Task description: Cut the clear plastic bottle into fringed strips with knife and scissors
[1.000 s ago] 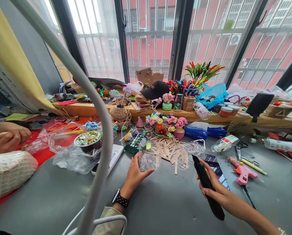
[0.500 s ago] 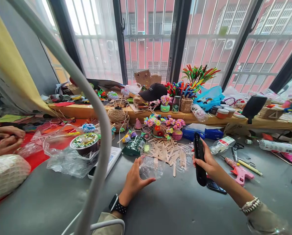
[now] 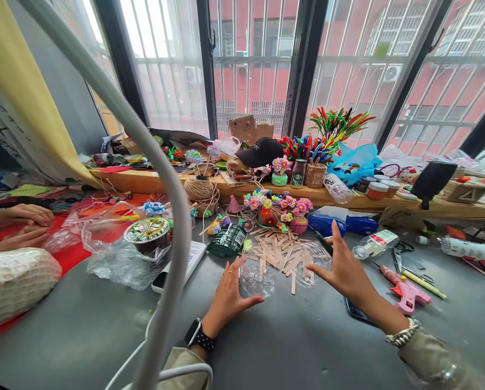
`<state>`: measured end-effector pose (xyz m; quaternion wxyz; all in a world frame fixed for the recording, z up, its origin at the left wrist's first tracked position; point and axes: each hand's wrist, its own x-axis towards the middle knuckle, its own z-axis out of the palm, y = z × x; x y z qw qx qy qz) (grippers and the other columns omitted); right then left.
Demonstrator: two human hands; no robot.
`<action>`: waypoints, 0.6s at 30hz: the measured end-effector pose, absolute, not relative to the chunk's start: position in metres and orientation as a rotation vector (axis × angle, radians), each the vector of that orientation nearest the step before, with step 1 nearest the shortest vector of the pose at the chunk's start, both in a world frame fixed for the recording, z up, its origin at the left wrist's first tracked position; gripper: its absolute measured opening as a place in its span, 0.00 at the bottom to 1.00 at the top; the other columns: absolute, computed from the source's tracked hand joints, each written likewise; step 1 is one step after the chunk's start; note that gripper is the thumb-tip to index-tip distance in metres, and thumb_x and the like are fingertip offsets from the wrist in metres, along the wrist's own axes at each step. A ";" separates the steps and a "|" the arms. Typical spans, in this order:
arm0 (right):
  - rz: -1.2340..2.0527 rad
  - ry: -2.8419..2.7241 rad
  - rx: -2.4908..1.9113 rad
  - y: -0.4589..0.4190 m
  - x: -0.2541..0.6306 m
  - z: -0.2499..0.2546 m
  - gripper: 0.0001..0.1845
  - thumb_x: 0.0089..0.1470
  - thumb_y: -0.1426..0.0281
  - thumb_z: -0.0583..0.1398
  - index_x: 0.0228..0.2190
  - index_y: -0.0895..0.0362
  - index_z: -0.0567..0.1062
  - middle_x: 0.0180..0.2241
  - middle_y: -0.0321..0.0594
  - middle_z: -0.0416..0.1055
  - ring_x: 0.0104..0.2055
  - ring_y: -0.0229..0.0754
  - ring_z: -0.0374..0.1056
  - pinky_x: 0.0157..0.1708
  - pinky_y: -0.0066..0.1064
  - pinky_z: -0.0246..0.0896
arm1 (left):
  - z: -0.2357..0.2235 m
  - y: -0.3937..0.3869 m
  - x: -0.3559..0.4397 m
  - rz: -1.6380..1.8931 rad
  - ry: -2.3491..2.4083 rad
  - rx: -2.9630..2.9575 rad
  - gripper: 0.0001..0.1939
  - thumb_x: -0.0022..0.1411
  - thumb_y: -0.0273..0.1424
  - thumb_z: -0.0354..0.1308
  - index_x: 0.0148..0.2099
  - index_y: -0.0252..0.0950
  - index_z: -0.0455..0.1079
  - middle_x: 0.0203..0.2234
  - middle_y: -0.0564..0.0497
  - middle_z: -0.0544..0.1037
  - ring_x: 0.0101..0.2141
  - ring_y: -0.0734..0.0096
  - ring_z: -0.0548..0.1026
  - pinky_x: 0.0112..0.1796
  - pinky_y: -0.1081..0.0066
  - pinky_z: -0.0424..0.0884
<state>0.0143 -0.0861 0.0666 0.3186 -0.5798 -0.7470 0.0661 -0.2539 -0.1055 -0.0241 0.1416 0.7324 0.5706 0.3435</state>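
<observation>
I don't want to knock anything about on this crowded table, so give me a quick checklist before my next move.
1. Left hand at the clear plastic piece: ok, fingers and thumb spread around it; firm grip, cannot tell.
2. Right hand free: cannot tell; fingers spread, but a dark object shows behind it.
3. Wooden sticks tidy: not ok, loosely scattered.
4. Glue gun apart from both hands: ok.
5. Glue gun cool: cannot tell.
</observation>
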 end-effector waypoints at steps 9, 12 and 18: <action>0.007 -1.883 -1.699 -0.079 0.021 0.078 0.41 0.48 0.70 0.50 0.59 0.59 0.37 0.41 0.48 0.65 0.39 0.50 0.66 0.36 0.40 0.61 | -0.016 -0.109 -0.254 0.799 1.550 2.231 0.47 0.47 0.50 0.56 0.60 0.33 0.41 0.57 0.36 0.53 0.58 0.55 0.51 0.56 0.52 0.45; -0.070 -1.775 -1.720 -0.078 0.039 0.093 0.40 0.48 0.69 0.52 0.59 0.60 0.40 0.43 0.50 0.65 0.39 0.52 0.67 0.34 0.40 0.61 | -0.013 -0.112 -0.251 0.813 1.490 2.209 0.48 0.45 0.50 0.58 0.61 0.32 0.42 0.58 0.37 0.53 0.57 0.55 0.52 0.55 0.55 0.51; 0.140 -1.360 -1.629 -0.075 0.075 0.118 0.34 0.42 0.69 0.59 0.52 0.56 0.54 0.35 0.43 0.69 0.26 0.42 0.65 0.30 0.37 0.60 | -0.011 -0.116 -0.229 0.756 1.371 2.220 0.50 0.42 0.48 0.61 0.61 0.31 0.43 0.57 0.36 0.54 0.57 0.53 0.52 0.55 0.55 0.52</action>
